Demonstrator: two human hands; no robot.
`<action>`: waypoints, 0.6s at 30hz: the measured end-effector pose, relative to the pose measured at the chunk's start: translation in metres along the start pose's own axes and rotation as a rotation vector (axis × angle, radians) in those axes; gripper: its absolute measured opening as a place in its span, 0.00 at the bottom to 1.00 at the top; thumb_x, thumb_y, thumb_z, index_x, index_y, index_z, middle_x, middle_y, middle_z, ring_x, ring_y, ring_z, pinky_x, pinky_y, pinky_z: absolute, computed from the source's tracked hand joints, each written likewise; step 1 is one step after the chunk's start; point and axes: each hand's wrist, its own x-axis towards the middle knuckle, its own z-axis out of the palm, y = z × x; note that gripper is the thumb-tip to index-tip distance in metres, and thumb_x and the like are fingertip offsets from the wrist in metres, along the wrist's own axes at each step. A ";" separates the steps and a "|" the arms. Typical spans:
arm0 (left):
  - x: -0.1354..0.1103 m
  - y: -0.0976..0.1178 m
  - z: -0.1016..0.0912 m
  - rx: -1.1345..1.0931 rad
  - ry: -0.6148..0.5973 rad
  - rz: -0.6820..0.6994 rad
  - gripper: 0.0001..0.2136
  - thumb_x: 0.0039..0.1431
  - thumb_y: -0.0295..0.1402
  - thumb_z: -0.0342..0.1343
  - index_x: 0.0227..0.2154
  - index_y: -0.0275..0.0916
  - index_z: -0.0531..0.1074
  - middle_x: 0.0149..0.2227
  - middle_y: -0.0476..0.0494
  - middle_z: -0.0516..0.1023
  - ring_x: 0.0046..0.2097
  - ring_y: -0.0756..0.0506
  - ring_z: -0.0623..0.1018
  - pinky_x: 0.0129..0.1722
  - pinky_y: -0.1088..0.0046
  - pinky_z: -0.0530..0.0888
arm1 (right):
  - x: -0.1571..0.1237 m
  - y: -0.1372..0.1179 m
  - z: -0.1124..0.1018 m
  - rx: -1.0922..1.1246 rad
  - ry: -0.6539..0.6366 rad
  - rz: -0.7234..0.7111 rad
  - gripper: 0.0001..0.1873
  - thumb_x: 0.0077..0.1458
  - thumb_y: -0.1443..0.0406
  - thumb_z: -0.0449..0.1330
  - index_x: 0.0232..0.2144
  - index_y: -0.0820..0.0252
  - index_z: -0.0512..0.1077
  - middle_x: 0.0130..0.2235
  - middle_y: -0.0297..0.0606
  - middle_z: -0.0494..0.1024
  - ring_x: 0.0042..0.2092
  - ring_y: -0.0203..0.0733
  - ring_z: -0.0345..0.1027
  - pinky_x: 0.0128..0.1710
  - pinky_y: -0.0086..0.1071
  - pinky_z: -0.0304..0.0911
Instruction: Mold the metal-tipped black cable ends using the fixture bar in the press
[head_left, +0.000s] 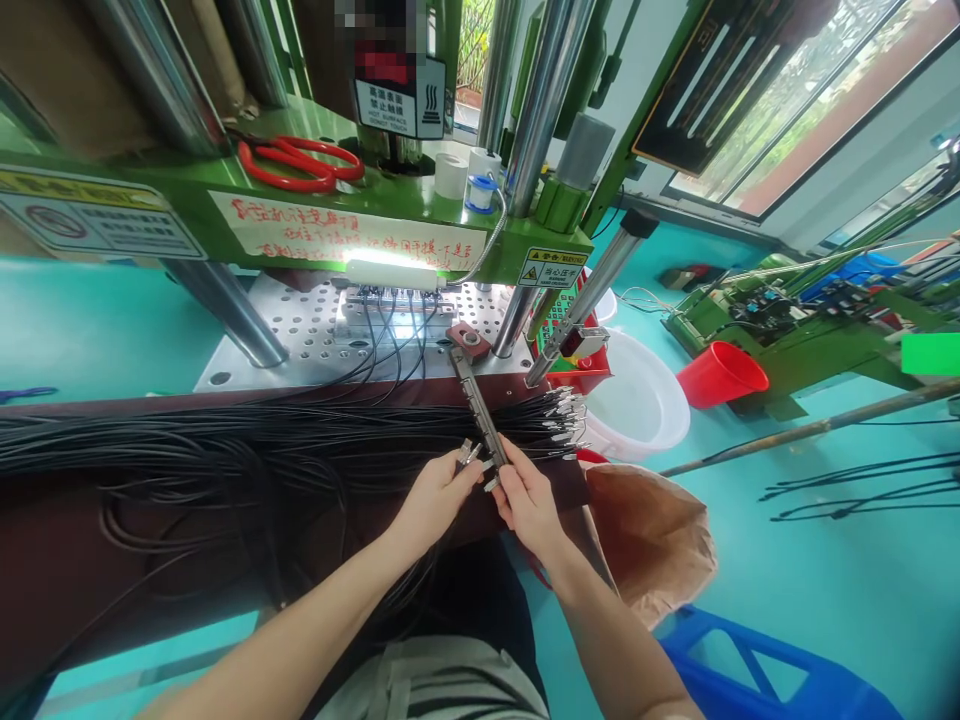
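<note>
My right hand (pixel 529 497) is closed around the near end of a slotted metal bar (pixel 480 405). The bar slants away, its far end at a brown block (pixel 469 341) on the press bed. Beside it, my left hand (pixel 442 492) pinches cable connectors (pixel 468 452), silvery and small, right against the bar's near end. How many it holds I cannot tell. A long bundle of black cables (pixel 255 440) lies across the brown work surface behind my hands, with metal-tipped ends (pixel 562 420) gathered to the right.
A green press with steel columns (pixel 517 320) rises ahead over a perforated metal plate (pixel 300 340). Red-handled scissors (pixel 300 165) and tape rolls (pixel 450 175) sit on its ledge. Rightward are a paper bag (pixel 652 530), white tub (pixel 637 390), red bucket (pixel 721 375) and blue stool (pixel 780 670).
</note>
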 end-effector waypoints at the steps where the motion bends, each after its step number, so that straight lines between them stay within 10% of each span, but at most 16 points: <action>1: -0.001 -0.001 -0.002 0.006 0.012 0.020 0.14 0.50 0.43 0.52 0.22 0.37 0.63 0.14 0.57 0.55 0.16 0.57 0.52 0.15 0.79 0.50 | 0.000 0.000 0.002 -0.028 -0.002 -0.007 0.26 0.55 0.56 0.52 0.55 0.55 0.60 0.19 0.27 0.61 0.17 0.27 0.49 0.13 0.20 0.46; 10: -0.007 0.012 -0.014 -0.276 0.232 0.106 0.12 0.53 0.44 0.49 0.28 0.40 0.60 0.17 0.59 0.55 0.17 0.57 0.56 0.15 0.81 0.56 | -0.001 -0.010 0.003 0.080 0.025 0.066 0.26 0.53 0.56 0.55 0.52 0.59 0.63 0.18 0.27 0.61 0.17 0.26 0.49 0.11 0.19 0.45; 18: -0.001 0.008 -0.007 -0.115 0.063 -0.026 0.14 0.46 0.43 0.56 0.22 0.37 0.61 0.12 0.61 0.53 0.15 0.58 0.51 0.14 0.82 0.49 | 0.001 -0.006 -0.003 0.058 -0.043 0.043 0.25 0.54 0.56 0.54 0.52 0.59 0.63 0.17 0.26 0.61 0.15 0.24 0.47 0.11 0.19 0.44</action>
